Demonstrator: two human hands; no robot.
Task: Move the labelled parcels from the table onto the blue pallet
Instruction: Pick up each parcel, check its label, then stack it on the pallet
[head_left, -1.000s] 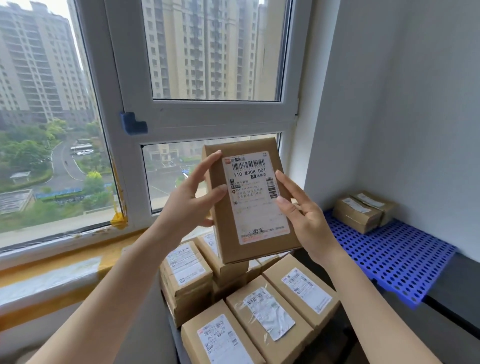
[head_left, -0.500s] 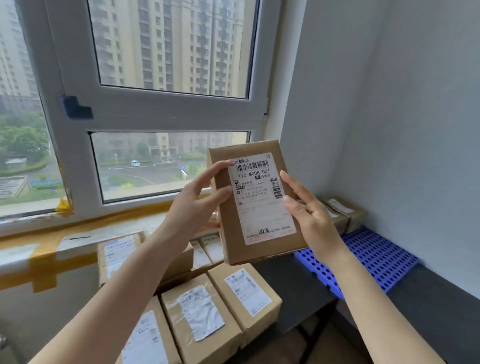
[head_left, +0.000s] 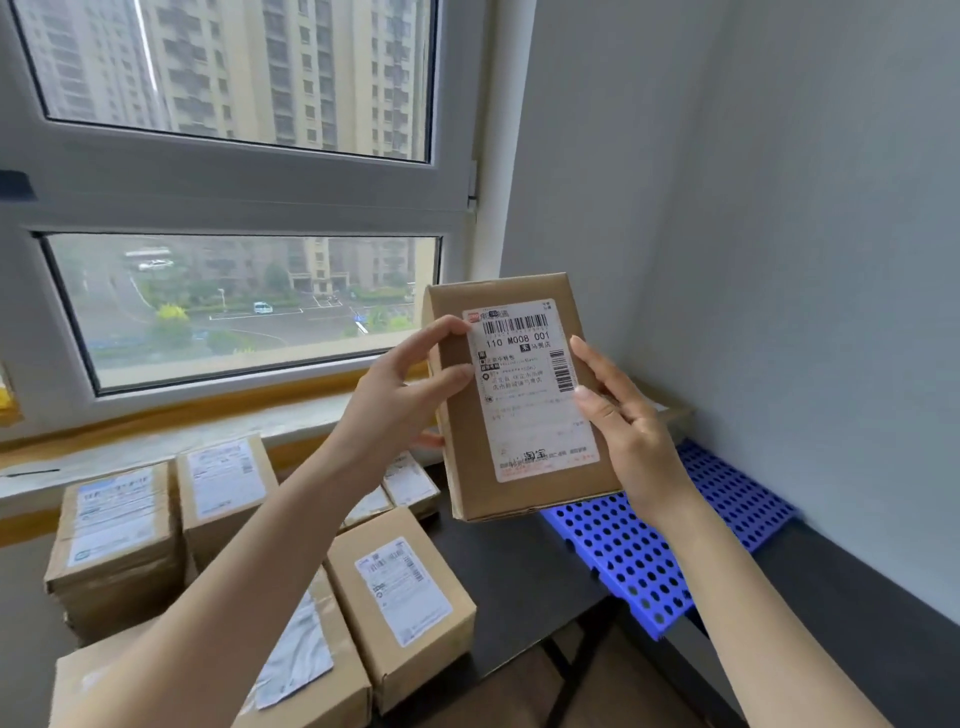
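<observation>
A brown cardboard parcel (head_left: 519, 405) with a white shipping label is held upright in the air, label facing me. My left hand (head_left: 400, 400) grips its left edge and my right hand (head_left: 623, 421) grips its right edge. Below and to the right of it lies the blue perforated pallet (head_left: 639, 556) on the dark table (head_left: 509, 582). A parcel on the pallet's far end (head_left: 675, 410) is mostly hidden behind my right hand. Several more labelled parcels (head_left: 400, 597) lie on the table's left side.
A window with a sill (head_left: 156, 441) runs along the back, and a grey wall (head_left: 805, 312) closes off the right side. Stacked parcels (head_left: 114, 540) stand at the far left. A gap with a table leg (head_left: 576, 670) shows below the pallet's near corner.
The view has swung to the right and both hands have carried the held parcel rightward and lower, closer to the blue pallet. The grip on the parcel is the same.
</observation>
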